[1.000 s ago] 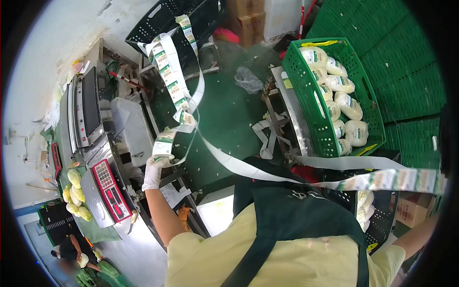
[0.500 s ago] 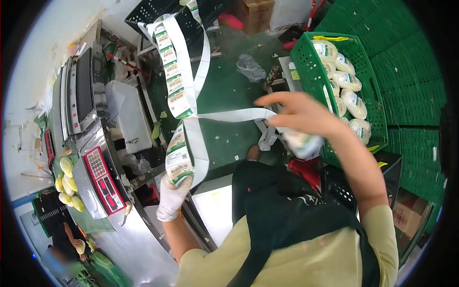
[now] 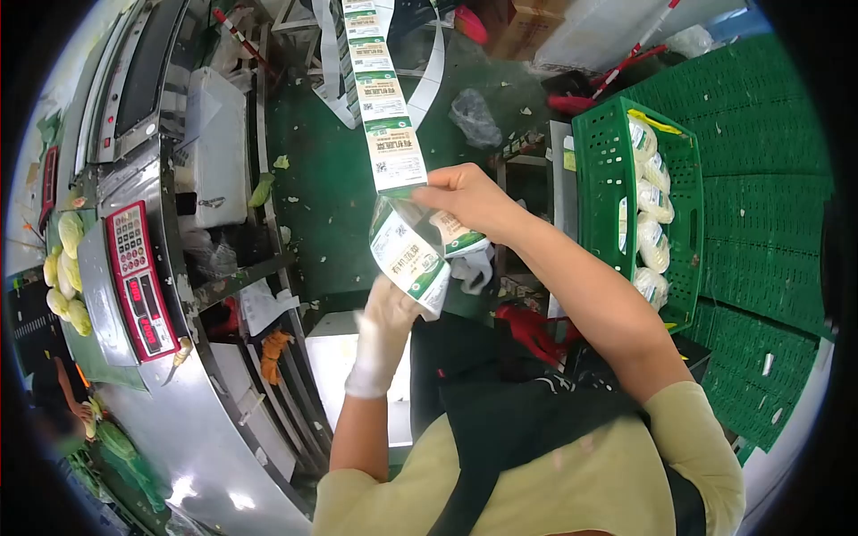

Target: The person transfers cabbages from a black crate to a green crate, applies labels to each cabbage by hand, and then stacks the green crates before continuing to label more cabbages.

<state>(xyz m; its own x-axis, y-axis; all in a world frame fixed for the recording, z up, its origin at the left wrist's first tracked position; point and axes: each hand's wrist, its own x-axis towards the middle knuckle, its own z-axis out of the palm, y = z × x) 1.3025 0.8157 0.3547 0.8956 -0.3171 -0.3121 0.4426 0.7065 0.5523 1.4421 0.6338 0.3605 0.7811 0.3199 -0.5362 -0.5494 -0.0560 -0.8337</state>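
Note:
A long strip of printed labels (image 3: pixel 386 103) in white, green and tan hangs from the top of the view down to my hands. My right hand (image 3: pixel 478 204) is bare and pinches the strip between thumb and fingers near its lower end. Below it, my left hand (image 3: pixel 380 335) wears a white glove and is closed around the bottom of a folded label section (image 3: pixel 407 255). Another label piece (image 3: pixel 458 234) curls under my right hand. The left fingertips are partly hidden behind the labels.
To the right, a green crate (image 3: pixel 590 170) holds several wrapped pale vegetables (image 3: pixel 652 201). A red-framed scale (image 3: pixel 138 277) stands on the metal counter (image 3: pixel 237 456) at left, beside several yellow-green vegetables (image 3: pixel 67 272). A clear plastic bag (image 3: pixel 475 118) lies on the green floor.
My right hand has moved left from beside the crate and now pinches the strip. My left hand keeps its hold on the labels, and the view has shifted.

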